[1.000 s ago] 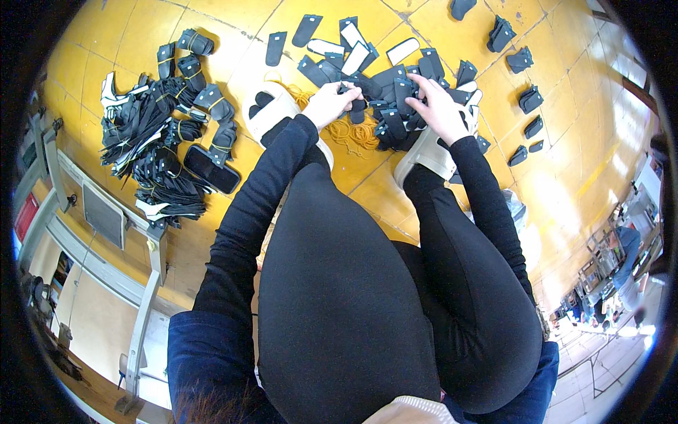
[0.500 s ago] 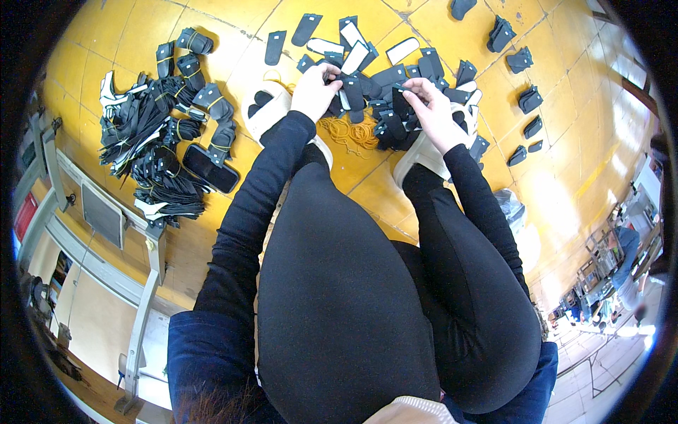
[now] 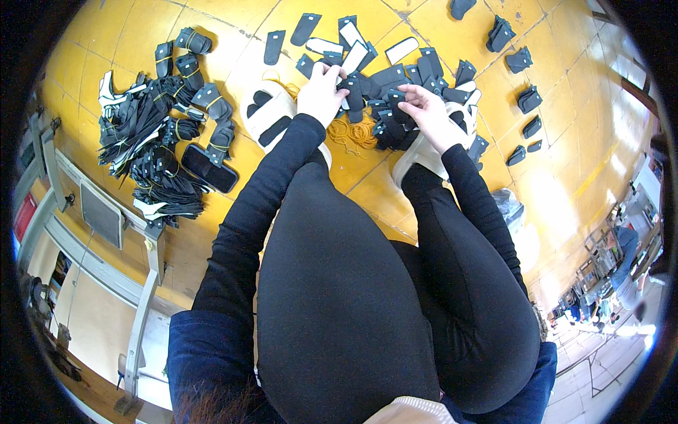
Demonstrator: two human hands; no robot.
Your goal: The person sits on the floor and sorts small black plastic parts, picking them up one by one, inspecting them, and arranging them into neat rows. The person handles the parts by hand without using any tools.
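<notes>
My left hand (image 3: 321, 93) is closed, thumb and fingers pinched on a dark fabric piece mostly hidden behind them. To its right, my right hand (image 3: 429, 116) grips the edge of another dark fabric piece (image 3: 397, 107) with a small pale tag. Between and beyond both hands lies a loose heap of dark, round-ended fabric pieces (image 3: 390, 76), some turned to a white side, like the white-faced piece (image 3: 402, 50). Orange rubber bands (image 3: 352, 134) lie in a tangle on the floor between my feet.
Banded bundles of dark fabric pieces (image 3: 169, 141) pile up at the left, beside a dark phone-like object (image 3: 210, 168). Small stacks (image 3: 519, 60) run down the right. My white shoes (image 3: 267, 113) flank the heap. A metal frame (image 3: 106, 261) stands at lower left.
My left hand has shifted slightly right, uncovering more of the left shoe. My right hand has drawn slightly lower, and its fabric piece has turned to show more of its face.
</notes>
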